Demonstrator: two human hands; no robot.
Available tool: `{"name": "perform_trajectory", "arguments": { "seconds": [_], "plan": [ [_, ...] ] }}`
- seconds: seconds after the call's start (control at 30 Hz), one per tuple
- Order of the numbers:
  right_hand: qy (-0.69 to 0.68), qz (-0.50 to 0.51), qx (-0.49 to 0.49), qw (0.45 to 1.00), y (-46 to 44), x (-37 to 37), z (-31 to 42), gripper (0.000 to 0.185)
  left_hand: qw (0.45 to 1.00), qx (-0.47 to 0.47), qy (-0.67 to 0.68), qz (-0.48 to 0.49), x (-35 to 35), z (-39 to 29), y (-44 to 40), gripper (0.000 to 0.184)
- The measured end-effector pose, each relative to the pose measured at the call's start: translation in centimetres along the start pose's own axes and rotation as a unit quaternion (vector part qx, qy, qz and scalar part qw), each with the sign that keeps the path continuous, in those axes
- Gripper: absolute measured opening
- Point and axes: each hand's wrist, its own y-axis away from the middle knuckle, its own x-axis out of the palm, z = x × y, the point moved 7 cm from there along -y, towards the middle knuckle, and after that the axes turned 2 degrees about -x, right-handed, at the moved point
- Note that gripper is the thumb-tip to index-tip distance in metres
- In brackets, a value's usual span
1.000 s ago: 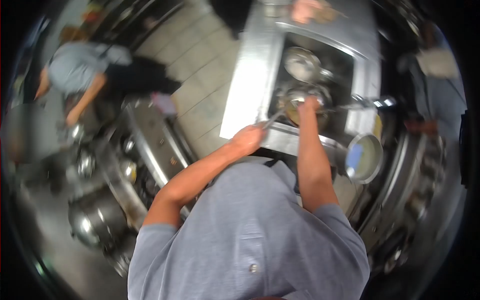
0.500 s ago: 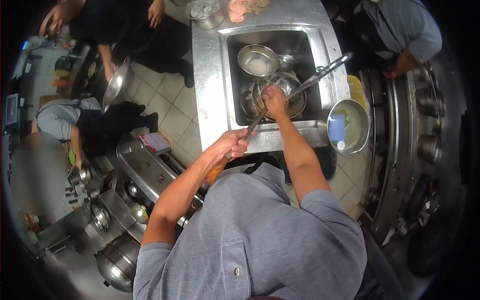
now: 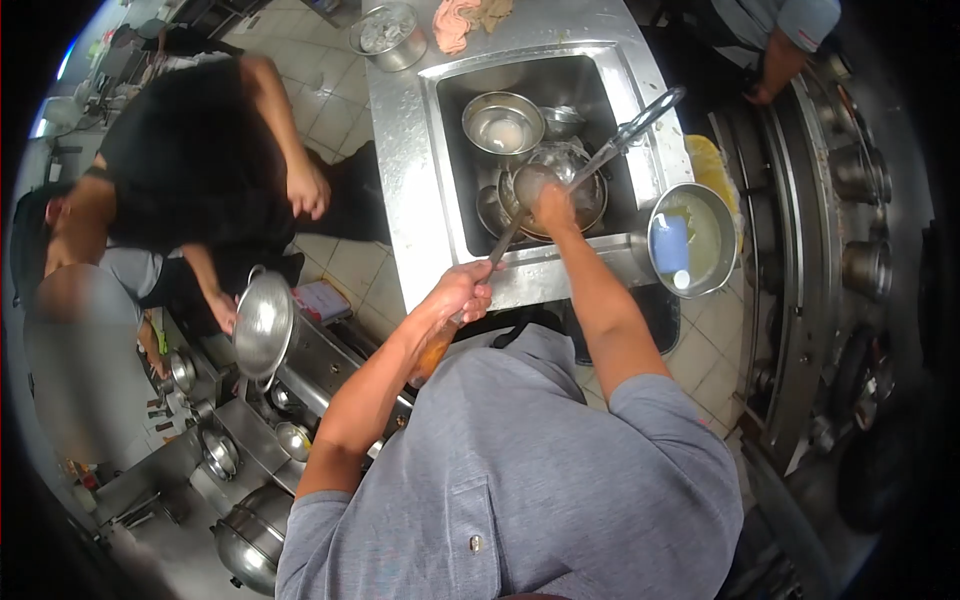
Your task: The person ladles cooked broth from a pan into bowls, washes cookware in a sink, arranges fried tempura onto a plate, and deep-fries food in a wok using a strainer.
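My left hand (image 3: 463, 293) is closed around the shaft of a long-handled ladle (image 3: 510, 233), just above its wooden grip. The ladle slants up over the front rim of the sink (image 3: 456, 205). At its far end, my right hand (image 3: 554, 208) grips the rounded head, and some of its fingers are hidden. Beneath that hand, metal bowls (image 3: 596, 205) sit in the basin. Farther back in the basin is a round steel bowl (image 3: 503, 99) with cloudy liquid. A shiny metal spout (image 3: 630, 130) reaches in from the right, ending near my right hand.
Right of the sink stands a pot (image 3: 712, 235) holding liquid and a blue bottle (image 3: 669, 243). A metal pot (image 3: 388, 38) and cloths (image 3: 457, 24) lie at the back. At left, a person in black (image 3: 190, 150) stands near a large pan (image 3: 265, 325) held by a hand.
My right hand has shifted slightly, showing more of the ladle's head. At left, the person in black has come further into view and the large pan is lower. The whole view has turned a little.
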Motion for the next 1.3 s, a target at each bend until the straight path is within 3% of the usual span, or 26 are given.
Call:
{"name": "perform_trajectory", "arguments": {
  "seconds": [0.07,0.1,0.13,0.17,0.2,0.27,0.3,0.33,0.37,0.4,0.43,0.5,0.53,0.6,0.63,0.67,0.73,0.8,0.87,0.93,1.0,1.03,1.1,1.17,1.27,1.3],
  "plan": [
    [-0.065,-0.031,0.049,0.996,0.2,0.2,0.8,0.024,1.000,0.008,-0.004,0.002,0.4,0.1,-0.2,0.036],
    [-0.407,-0.024,0.103,0.907,-0.8,3.2,-0.1,0.023,1.000,0.002,0.005,0.000,0.3,0.4,-0.8,0.037],
    [-0.697,-0.013,0.141,0.703,-1.5,5.4,0.0,0.022,1.000,-0.005,0.013,-0.001,0.2,0.5,-1.1,0.037],
    [-0.804,-0.001,0.178,0.568,-0.9,5.3,0.7,0.030,1.000,-0.004,0.011,-0.002,0.3,0.4,-1.1,0.037],
    [-0.806,-0.001,0.178,0.565,-1.2,5.7,0.5,0.030,1.000,-0.010,0.012,-0.002,0.1,0.5,-1.0,0.036],
    [-0.752,0.035,0.220,0.621,-0.5,6.4,-0.3,0.024,1.000,-0.019,0.010,-0.003,-0.1,0.6,-0.4,0.036],
    [-0.678,0.055,0.216,0.700,-0.1,6.3,-1.3,0.022,1.000,-0.024,0.007,-0.012,-0.1,0.6,0.0,0.036],
    [-0.680,0.052,0.214,0.699,-0.3,6.1,-1.8,0.022,1.000,-0.024,0.003,-0.020,-0.1,0.2,0.1,0.036],
    [-0.479,-0.051,0.193,0.855,-0.5,3.9,-3.2,0.018,1.000,-0.023,0.001,-0.019,-0.4,0.1,0.3,0.036],
    [-0.242,-0.149,0.157,0.946,-0.6,1.5,-3.2,0.016,0.999,-0.035,0.016,-0.006,-0.5,0.4,0.5,0.036],
    [-0.243,-0.149,0.156,0.946,-1.0,1.7,-2.5,0.016,0.998,-0.048,0.031,0.008,-0.5,0.6,0.5,0.035],
    [-0.551,-0.108,0.072,0.824,-1.8,4.1,-0.3,0.017,0.999,-0.040,0.018,-0.001,-0.2,0.1,0.9,0.035],
    [-0.552,-0.108,0.070,0.824,-1.8,4.4,-0.3,0.017,1.000,-0.028,0.004,-0.008,-0.1,-0.5,0.8,0.035],
    [-0.426,-0.012,-0.051,0.903,-0.9,4.1,2.4,0.019,0.999,-0.037,0.006,-0.019,-0.9,-0.8,0.4,0.035],
    [-0.285,0.045,-0.032,0.957,-0.6,4.1,1.9,0.021,0.999,-0.013,-0.026,-0.025,-1.3,-1.3,0.4,0.033],
    [-0.284,0.043,-0.032,0.957,0.0,3.0,1.6,0.021,0.998,0.010,-0.056,-0.031,-1.7,-1.7,0.4,0.031],
    [-0.046,-0.029,0.063,0.997,0.9,0.5,-0.2,0.023,0.998,0.010,-0.064,-0.027,-1.9,-1.8,0.4,0.031],
    [-0.046,-0.052,0.081,0.994,0.8,-0.5,-0.2,0.020,0.997,-0.018,-0.066,-0.041,-1.3,-1.3,1.0,0.036],
    [-0.116,-0.239,-0.018,0.964,1.4,-2.3,0.9,0.020,0.997,-0.017,-0.070,-0.039,-0.9,-0.8,1.1,0.036],
    [-0.148,-0.203,-0.003,0.968,1.5,-2.1,1.2,0.017,0.998,-0.058,-0.034,0.022,-0.2,-0.3,0.9,0.036],
    [-0.446,-0.078,-0.033,0.891,0.3,1.3,1.0,0.016,0.997,-0.057,-0.043,0.018,-0.1,-0.9,1.1,0.035],
    [-0.447,-0.079,-0.032,0.891,-0.1,1.8,0.4,0.016,0.997,-0.047,-0.057,0.016,-0.7,-1.1,0.7,0.035],
    [-0.204,-0.015,-0.028,0.979,-1.4,2.9,-1.5,0.020,0.996,-0.032,-0.084,0.023,-1.1,-1.1,0.7,0.036],
    [0.011,0.054,-0.016,0.998,-0.4,0.1,-0.8,0.025,0.993,-0.022,-0.114,0.021,-0.9,-1.0,1.4,0.036],
    [-0.072,-0.076,-0.006,0.995,0.7,-3.1,-2.1,0.025,0.987,-0.013,-0.158,0.025,-1.9,0.0,0.6,0.041],
    [-0.070,-0.077,-0.008,0.995,1.0,-3.7,-2.3,0.025,0.932,0.054,-0.354,-0.057,-2.0,-1.0,0.9,0.043]
  ]
}}
